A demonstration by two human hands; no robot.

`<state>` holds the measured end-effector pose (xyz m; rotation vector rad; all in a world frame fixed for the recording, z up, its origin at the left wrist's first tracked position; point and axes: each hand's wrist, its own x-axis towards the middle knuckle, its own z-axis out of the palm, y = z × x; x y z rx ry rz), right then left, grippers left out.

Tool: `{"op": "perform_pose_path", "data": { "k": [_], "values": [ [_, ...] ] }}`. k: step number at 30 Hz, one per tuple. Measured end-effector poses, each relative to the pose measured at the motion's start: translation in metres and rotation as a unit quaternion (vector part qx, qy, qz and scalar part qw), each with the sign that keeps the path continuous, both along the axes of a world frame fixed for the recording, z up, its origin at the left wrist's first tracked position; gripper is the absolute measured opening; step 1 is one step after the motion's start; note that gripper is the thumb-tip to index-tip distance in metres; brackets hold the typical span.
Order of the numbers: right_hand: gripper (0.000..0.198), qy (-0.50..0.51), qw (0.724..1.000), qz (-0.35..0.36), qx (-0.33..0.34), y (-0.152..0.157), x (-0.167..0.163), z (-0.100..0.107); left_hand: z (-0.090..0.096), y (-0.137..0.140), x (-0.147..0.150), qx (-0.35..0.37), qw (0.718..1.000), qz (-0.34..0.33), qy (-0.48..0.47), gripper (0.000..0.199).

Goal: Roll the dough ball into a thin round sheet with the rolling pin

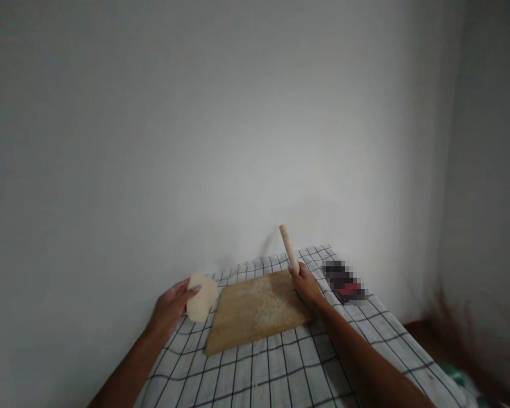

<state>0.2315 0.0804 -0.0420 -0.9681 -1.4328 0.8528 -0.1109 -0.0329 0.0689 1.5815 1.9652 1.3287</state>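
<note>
In the head view, I see the left grip [175, 300] pinching a flat dough piece [204, 299] beside a powdery wooden board [244, 310]. The right grip [308, 286] wraps a rolling pin [288, 245], tilted upward. On the checked surface [259, 365], a dark-and-red item [344, 282] is pixelated past reading.

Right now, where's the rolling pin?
In the head view, the wooden rolling pin is in the right hand, by the cutting board's far right corner.
</note>
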Motion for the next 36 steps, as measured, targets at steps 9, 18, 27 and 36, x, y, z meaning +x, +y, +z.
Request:
{"op": "perform_pose_path", "data": {
  "k": [9,18,27,36],
  "values": [
    [0.034,-0.004,1.0,0.003,-0.012,0.004,-0.001,0.0,0.048,-0.013,0.113,0.29,0.889,0.078,0.345,0.044],
    [0.034,0.0,1.0,-0.001,-0.021,0.002,0.001,0.004,-0.097,0.009,0.135,-0.024,0.94,-0.124,0.318,0.048],
    [0.034,-0.007,0.999,0.014,-0.036,-0.004,0.0,0.01,-0.051,0.047,0.153,0.008,0.938,-0.186,0.291,0.032],
    [0.035,0.026,0.998,0.028,-0.042,-0.002,0.003,0.007,-0.049,0.064,0.129,-0.049,0.975,-0.21,-0.047,0.032]
  ]
}}
